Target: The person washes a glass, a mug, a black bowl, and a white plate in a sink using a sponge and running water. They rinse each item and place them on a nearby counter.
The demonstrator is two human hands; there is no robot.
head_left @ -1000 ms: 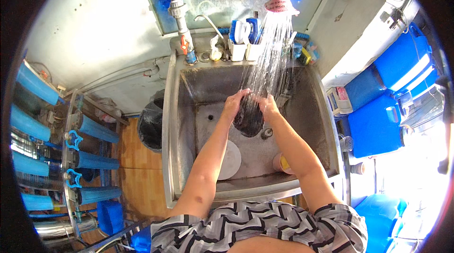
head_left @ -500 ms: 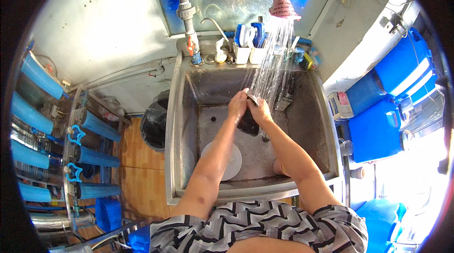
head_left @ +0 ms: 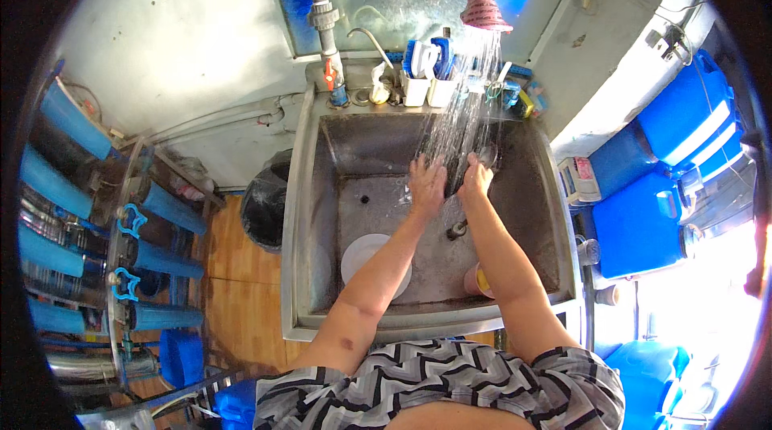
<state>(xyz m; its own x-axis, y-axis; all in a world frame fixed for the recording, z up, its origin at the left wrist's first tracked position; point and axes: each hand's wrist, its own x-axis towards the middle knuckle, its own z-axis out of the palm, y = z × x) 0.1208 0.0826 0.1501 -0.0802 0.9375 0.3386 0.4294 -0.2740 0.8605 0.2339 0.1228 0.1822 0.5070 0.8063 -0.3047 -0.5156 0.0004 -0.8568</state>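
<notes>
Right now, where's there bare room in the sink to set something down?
Bare sink floor shows between the white disc and the metal fitting, and behind the disc around the small dark hole. Crowded: the hands under the water stream, and the back ledge.

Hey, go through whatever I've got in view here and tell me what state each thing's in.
Shower head: running
Left hand: open, at the stream
Right hand: at the stream, grip unclear
Dark item: between the hands, under water
White round dish: lying in the sink
Pink container: partly hidden by right forearm
Brushes: standing in white holders
Bin: lined with dark bag
</notes>
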